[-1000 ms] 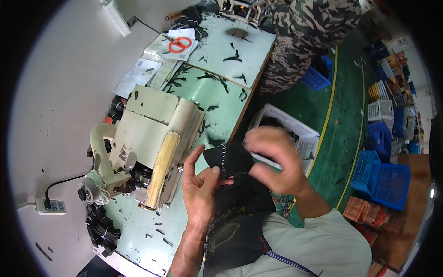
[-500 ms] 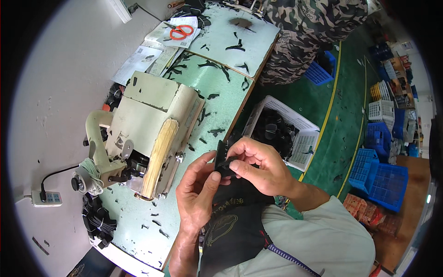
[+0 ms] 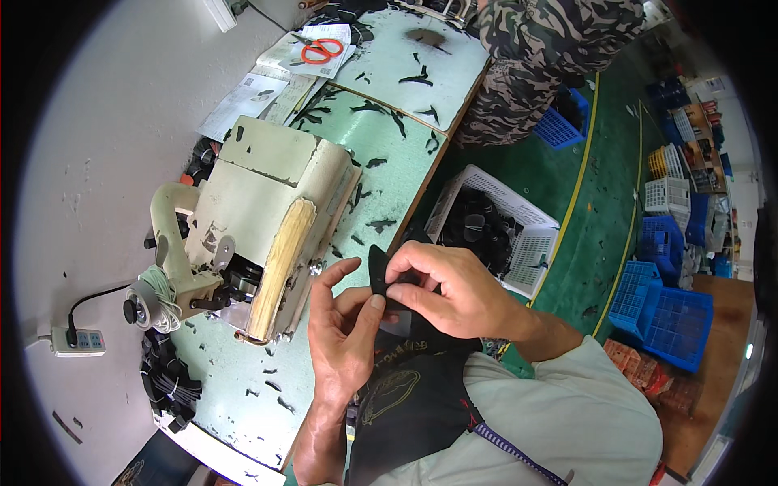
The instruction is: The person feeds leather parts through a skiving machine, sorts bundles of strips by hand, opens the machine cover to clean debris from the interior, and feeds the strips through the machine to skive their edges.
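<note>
A pale green worktable (image 3: 389, 154) strewn with black offcuts carries a cream sewing machine (image 3: 259, 219) at its left. To the right, a white basket (image 3: 531, 235) is seen filled with dark pieces, so much appears unsewn. Near the machine, a small black piece (image 3: 378, 271) is pinched between the left hand (image 3: 344, 332) and right hand (image 3: 450, 292), both closed on it.

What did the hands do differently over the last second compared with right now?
The right hand, raised above the black piece a second ago, came down and now pinches it together with the left hand, closer to the body. The pale sewing machine, the white basket and the red scissors kept their places.
</note>
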`<state>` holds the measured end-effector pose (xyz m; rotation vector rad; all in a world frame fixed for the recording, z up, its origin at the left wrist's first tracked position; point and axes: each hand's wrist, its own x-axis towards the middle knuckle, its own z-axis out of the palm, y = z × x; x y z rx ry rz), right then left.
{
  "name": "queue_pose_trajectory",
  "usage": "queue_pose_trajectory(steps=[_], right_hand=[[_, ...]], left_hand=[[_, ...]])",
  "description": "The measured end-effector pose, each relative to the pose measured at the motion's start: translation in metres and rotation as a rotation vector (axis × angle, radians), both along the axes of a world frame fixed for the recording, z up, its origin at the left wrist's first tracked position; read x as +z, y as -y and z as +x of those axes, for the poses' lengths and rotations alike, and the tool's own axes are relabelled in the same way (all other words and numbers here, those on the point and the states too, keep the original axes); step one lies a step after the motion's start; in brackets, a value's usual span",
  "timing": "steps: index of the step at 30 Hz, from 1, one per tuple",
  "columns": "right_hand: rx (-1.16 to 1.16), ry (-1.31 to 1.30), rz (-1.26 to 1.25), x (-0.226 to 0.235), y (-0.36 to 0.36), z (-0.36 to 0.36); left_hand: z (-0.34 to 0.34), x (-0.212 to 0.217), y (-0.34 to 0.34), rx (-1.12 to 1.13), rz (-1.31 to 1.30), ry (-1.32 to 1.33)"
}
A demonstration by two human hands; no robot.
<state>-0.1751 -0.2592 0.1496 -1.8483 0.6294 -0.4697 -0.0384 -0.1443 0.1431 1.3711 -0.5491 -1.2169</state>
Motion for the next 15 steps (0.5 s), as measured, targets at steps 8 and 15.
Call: queue_pose_trajectory(steps=[8, 15], right_hand=[[0.094, -0.149, -0.123, 0.012, -0.006, 0.001], [0.199, -0.038, 0.098, 0.010, -0.002, 0.003]], left_hand=[[0.010, 0.010, -0.001, -0.172, 0.262, 0.039], [0.027, -0.014, -0.013, -0.298, 0.098, -0.270]])
